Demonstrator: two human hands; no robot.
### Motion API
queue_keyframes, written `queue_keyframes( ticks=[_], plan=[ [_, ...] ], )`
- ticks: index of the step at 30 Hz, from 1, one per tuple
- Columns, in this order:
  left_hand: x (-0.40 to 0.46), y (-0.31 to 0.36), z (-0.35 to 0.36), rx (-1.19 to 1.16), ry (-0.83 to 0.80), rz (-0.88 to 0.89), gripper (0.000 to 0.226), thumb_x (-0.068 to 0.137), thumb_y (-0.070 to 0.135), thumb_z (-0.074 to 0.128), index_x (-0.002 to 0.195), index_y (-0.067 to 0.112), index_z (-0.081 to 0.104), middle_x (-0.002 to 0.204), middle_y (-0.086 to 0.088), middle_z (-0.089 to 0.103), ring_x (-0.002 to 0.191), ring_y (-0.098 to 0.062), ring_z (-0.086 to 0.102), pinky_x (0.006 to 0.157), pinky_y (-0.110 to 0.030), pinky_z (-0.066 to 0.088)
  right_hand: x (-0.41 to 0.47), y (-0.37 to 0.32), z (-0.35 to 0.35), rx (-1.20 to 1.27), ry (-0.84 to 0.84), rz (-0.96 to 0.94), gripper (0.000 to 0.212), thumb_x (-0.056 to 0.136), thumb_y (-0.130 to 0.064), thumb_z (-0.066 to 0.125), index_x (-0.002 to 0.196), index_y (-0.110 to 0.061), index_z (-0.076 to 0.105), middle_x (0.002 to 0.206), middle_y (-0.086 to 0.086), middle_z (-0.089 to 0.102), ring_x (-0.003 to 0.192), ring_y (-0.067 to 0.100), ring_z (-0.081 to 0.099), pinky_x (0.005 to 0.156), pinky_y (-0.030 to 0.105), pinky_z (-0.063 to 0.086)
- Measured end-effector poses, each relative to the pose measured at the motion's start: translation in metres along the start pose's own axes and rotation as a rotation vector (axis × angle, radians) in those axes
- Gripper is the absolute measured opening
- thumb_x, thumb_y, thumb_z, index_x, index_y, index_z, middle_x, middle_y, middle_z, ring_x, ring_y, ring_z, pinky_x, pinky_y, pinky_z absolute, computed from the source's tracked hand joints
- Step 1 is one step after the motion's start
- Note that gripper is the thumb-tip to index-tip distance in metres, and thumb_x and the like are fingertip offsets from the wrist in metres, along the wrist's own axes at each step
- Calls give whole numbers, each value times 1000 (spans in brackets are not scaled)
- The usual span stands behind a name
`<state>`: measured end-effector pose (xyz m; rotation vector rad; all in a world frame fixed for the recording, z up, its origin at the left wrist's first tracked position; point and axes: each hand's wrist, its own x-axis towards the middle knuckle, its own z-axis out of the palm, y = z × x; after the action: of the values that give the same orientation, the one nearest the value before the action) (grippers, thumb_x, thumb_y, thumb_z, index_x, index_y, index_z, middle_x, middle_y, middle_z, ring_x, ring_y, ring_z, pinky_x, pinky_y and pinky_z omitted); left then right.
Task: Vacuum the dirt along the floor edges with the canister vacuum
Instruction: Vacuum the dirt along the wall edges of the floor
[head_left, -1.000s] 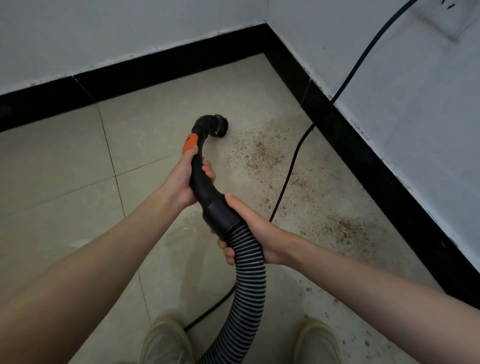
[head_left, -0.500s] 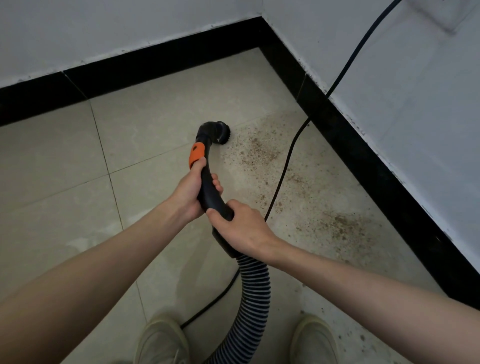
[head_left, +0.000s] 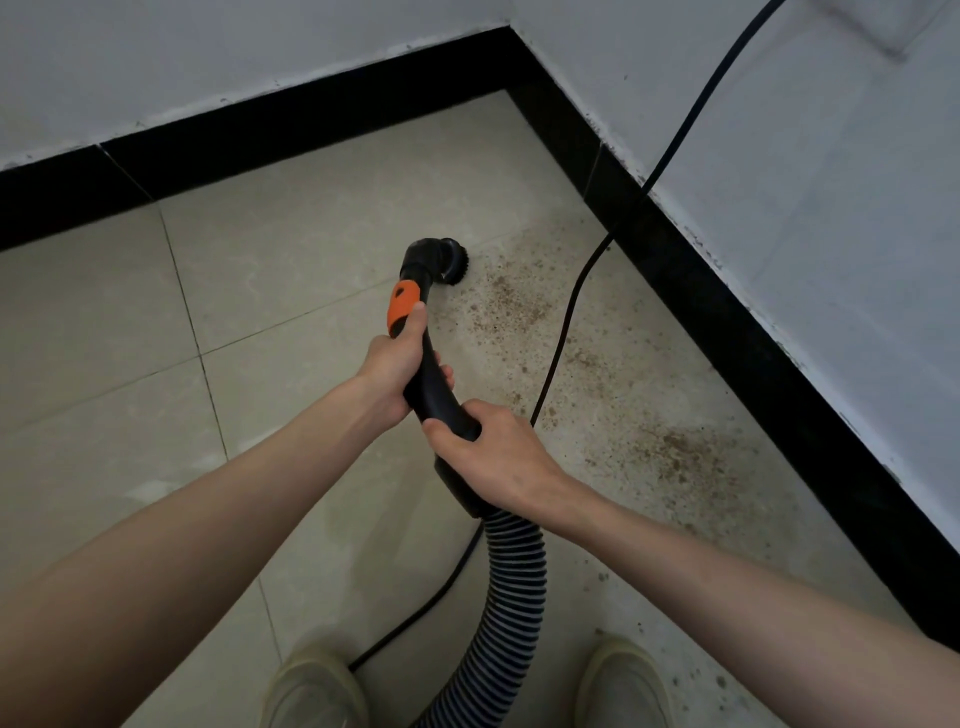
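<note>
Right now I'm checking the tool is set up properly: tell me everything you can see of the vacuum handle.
The vacuum handle is a curved black tube, plastic by its look, with an orange band. A round brush head meets the tile beside the dirt. A ribbed hose joins its rear. The left hand holds below the band; the right hand holds the rear.
</note>
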<state>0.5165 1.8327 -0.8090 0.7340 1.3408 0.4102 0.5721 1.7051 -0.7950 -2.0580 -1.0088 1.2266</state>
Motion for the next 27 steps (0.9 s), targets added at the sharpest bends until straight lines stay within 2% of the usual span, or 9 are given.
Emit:
queue_keyframes(
  ticks=[6, 11, 18, 27],
  plan=[
    [6, 1, 19, 40, -22, 23, 36, 98, 42, 45, 89, 7, 43, 71, -8, 47, 51, -21, 52, 52, -32, 49, 5, 10, -14, 41, 42, 5, 34, 88, -49, 55, 84, -16, 63, 78, 4, 70, 71, 21, 68, 72, 43, 58],
    [14, 3, 36, 60, -48, 30, 35, 98, 42, 45, 90, 8, 43, 72, -7, 47, 50, -20, 52, 51, -31, 49, 13, 17, -25, 38, 80, 15, 34, 88, -49, 56, 81, -16, 62, 76, 3, 68, 71, 21, 66, 70, 42, 57],
    [25, 9, 72, 129, -108, 38, 38, 98, 42, 45, 103, 5, 44, 69, -7, 48, 46, -18, 53, 48, -28, 50, 25, 29, -47, 33, 172, 52, 34, 88, -50, 56, 74, -18, 58, 67, -2, 62, 61, 16, 62, 58, 34, 52],
    [42, 23, 114, 190, -197, 24, 34, 98, 41, 45, 98, 7, 44, 70, -8, 47, 44, -18, 52, 44, -26, 50, 47, 41, -69, 112, 266, 110, 36, 84, -54, 56, 80, -20, 64, 75, 2, 69, 68, 19, 68, 69, 45, 58]
  ],
)
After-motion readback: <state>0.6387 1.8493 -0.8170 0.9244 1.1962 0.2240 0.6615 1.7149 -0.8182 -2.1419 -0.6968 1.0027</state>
